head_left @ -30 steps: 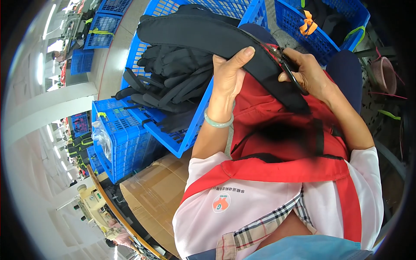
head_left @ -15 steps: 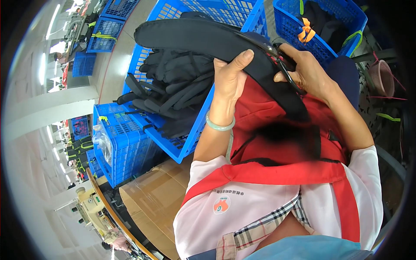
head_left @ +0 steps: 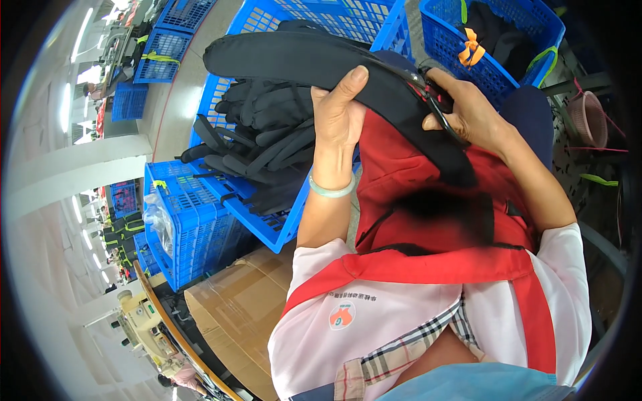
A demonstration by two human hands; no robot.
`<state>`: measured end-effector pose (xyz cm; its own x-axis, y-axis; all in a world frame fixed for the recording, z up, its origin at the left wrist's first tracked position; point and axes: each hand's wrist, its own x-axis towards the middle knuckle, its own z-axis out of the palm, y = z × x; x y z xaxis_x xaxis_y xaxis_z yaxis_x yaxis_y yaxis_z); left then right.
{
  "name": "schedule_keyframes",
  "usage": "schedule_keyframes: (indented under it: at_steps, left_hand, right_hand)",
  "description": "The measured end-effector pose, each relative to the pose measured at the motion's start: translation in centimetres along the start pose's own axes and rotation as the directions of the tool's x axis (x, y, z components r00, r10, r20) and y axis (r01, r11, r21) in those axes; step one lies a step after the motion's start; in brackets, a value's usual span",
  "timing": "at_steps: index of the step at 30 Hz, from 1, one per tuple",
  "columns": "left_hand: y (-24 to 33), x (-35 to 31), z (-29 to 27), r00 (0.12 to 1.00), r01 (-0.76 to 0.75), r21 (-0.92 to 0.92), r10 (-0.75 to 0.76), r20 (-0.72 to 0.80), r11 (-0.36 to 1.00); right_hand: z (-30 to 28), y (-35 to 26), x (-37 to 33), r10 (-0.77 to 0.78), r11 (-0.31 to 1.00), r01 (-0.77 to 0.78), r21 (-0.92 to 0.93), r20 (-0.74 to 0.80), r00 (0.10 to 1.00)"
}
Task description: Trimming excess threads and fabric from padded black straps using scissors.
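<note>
— From the head camera, what do the hands hold?
— A long black pad (head_left: 321, 60), above the blue crate (head_left: 267, 220). Left hand (head_left: 338, 110) grips its middle, fingers pressed together; right hand (head_left: 468, 110) pinches small scissors (head_left: 438, 107) at its end.

Padded strap (head_left: 314, 63) — matt black woven cloth. Crate (head_left: 281, 230) — glossy blue plastic lattice. Apron (head_left: 428, 200) — smooth red fabric. Bangle (head_left: 332, 192) — pale, polished. Carton (head_left: 234, 314) — matt brown cardboard.
</note>
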<state>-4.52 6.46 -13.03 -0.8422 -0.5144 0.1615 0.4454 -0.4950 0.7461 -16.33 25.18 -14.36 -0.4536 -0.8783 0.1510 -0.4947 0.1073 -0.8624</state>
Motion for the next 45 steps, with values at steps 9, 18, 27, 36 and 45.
schedule_keyframes:
  at_steps: [9, 18, 27, 36, 45]
  left_hand:
    - [-0.4, -0.5, -0.5, 1.0, 0.015, 0.039, -0.015, 0.018, 0.999]
    - [-0.6, -0.6, 1.4, 0.999, 0.032, 0.05, -0.033, 0.023, 0.998]
    - [6.4, 3.9, 2.5, 0.982, -0.188, 0.226, 0.177, 0.068, 0.956]
    - [0.6, -4.2, -0.5, 0.677, 0.154, 0.93, -0.721, 0.148, 0.335]
    - [-0.5, -1.2, 1.3, 0.88, 0.079, 0.893, -0.451, 0.146, 0.443]
  right_hand:
    - [-0.6, -1.0, 0.4, 0.081, 0.993, -0.076, -0.094, 0.049, 0.995]
    - [-1.1, -1.8, 0.9, 0.048, 0.996, -0.046, -0.075, 0.021, 0.999]
    - [-1.4, -0.2, 1.2, 0.015, 0.972, 0.034, 0.234, -0.205, 0.979]
    - [-0.9, 1.1, -0.2, 0.223, 0.895, -0.073, 0.439, -0.301, 0.927]
    - [1.5, 1.2, -1.1, 0.205, 0.772, -0.04, 0.634, -0.189, 0.96]
